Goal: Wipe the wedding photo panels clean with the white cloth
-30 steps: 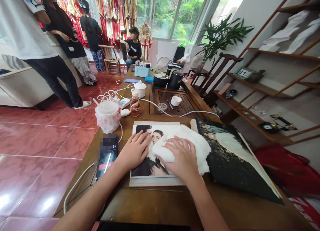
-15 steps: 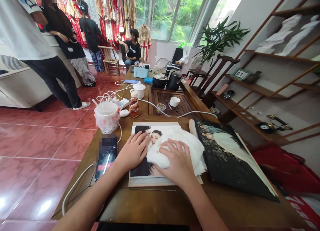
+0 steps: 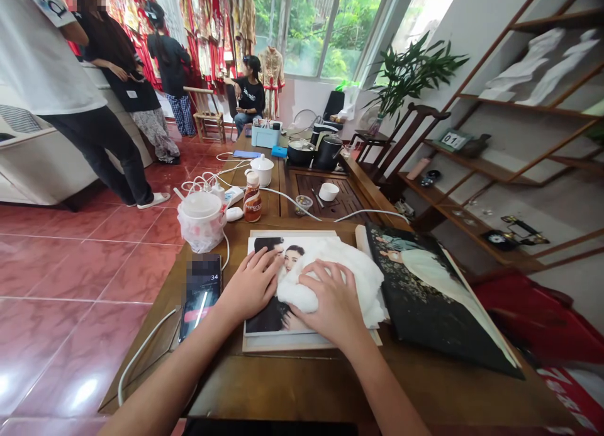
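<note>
Left hand (image 3: 250, 282) palm down on the photo print (image 3: 267, 318), fingers extended and close together, not clamping anything. Right hand (image 3: 336, 305) bears on a wadded white cloth (image 3: 365, 275), fingers spread and bent over it; can't tell if it's pinching any. Print sits on the table (image 3: 283, 385) straight ahead, its right part hidden by cloth. Obstructions: dark picture panel (image 3: 425, 310) just beside the cloth on the right, limits room that side. Phone (image 3: 201, 301) left of the print, near the left forearm; white cable (image 3: 129, 360) runs along the table's left edge. Beyond the print: plastic-wrapped tub (image 3: 202, 222), brown-labelled bottle (image 3: 252, 203), lidded white cup (image 3: 262, 170), then the slatted tray (image 3: 302, 179) carrying a small white cup (image 3: 328, 192) and clear container (image 3: 303, 203).
</note>
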The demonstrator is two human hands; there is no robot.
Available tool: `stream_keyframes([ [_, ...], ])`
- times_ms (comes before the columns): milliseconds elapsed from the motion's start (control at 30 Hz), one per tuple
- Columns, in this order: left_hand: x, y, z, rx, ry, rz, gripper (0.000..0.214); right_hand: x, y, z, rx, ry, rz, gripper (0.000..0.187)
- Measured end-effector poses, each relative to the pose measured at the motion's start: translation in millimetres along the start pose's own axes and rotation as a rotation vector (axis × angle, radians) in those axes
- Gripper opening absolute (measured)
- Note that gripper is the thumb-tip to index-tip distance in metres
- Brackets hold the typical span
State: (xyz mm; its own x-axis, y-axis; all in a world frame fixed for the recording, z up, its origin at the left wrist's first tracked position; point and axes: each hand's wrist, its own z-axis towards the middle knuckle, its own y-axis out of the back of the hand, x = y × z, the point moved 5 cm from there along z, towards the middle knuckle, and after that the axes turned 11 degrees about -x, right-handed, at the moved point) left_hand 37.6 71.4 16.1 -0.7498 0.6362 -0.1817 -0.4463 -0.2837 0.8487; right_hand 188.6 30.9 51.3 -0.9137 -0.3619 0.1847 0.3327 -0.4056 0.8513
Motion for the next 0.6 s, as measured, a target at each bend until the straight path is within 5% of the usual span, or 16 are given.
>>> stream_keyframes([
  [600,-0.6,0.8,-0.6,-0.006,-0.013,0.005,0.04,-0.6,1.3,0.8,0.024,0.006,-0.008,0.028],
])
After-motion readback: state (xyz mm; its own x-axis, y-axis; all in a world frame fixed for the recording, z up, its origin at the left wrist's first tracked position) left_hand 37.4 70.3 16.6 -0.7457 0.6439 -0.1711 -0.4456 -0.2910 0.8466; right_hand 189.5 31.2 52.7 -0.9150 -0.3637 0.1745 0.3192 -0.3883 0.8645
